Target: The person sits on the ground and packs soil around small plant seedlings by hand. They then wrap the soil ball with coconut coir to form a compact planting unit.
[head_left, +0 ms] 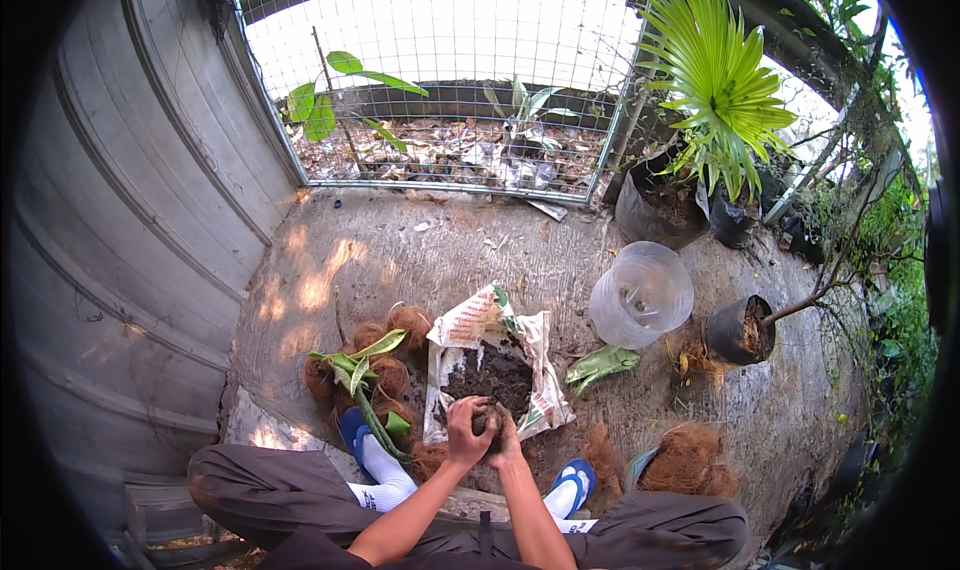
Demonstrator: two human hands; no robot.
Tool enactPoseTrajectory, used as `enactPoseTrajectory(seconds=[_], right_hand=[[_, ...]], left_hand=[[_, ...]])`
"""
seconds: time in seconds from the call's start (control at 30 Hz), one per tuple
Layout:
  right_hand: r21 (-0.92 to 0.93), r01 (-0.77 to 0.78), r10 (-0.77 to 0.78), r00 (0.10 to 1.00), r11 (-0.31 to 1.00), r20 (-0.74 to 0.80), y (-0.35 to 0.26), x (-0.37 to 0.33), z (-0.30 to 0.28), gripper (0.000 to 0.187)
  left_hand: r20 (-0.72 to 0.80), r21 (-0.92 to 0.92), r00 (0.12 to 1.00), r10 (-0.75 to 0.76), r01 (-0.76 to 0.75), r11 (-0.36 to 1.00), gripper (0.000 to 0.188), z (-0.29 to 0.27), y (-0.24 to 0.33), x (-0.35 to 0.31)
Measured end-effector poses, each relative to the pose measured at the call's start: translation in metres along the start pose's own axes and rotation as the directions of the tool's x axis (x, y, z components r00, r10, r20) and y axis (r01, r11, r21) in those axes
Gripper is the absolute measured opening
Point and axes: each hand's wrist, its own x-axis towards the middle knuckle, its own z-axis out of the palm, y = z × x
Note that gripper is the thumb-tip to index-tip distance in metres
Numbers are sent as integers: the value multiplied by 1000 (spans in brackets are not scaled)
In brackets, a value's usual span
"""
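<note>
My left hand (pixel 468 435) and my right hand (pixel 507 437) are cupped together low over the near edge of an opened white sack (pixel 468 322). Between them is a dark clump of soil (pixel 486 426), with the fingers of both hands curled round it. Loose dark soil (pixel 490 375) lies in the sack. Just left of it, several brown fibre-wrapped balls (pixel 408 323) sit on the concrete, some with long green leaves (pixel 375 346) across them. What may be inside the clump is hidden by my fingers.
Brown coconut fibre (pixel 685 460) lies near my right knee. Beyond the sack's right side are a crumpled green packet (pixel 602 366), a clear plastic tub (pixel 642 296) and a tipped black pot (pixel 740 331). A wire mesh gate (pixel 430 182), metal wall (pixel 130 220) and potted fan palm (pixel 715 95) border the floor.
</note>
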Motion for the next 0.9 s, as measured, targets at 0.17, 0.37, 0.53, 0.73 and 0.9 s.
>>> enactPoseTrajectory(seconds=[0.17,0.37,0.53,0.73,0.9], right_hand=[[84,55,-58,998,995,32,-24,-10,-2,28],[45,40,-39,999,998,-21,-20,4,-19,30],[41,-18,18,1000,999,-10,-13,15,-52,27],[-164,79,-91,993,983,-69,5,-1,-35,29],[-211,102,-109,994,972,-24,-4,-11,-4,35]], left_hand=[[155,1,966,207,-209,978,30,-6,27,27],[119,-77,979,163,-155,985,33,2,22,11],[176,-94,981,82,-66,993,34,-3,27,0],[86,-72,996,10,-4,997,27,0,17,-25],[66,-56,998,1,3,998,30,-15,32,-17]])
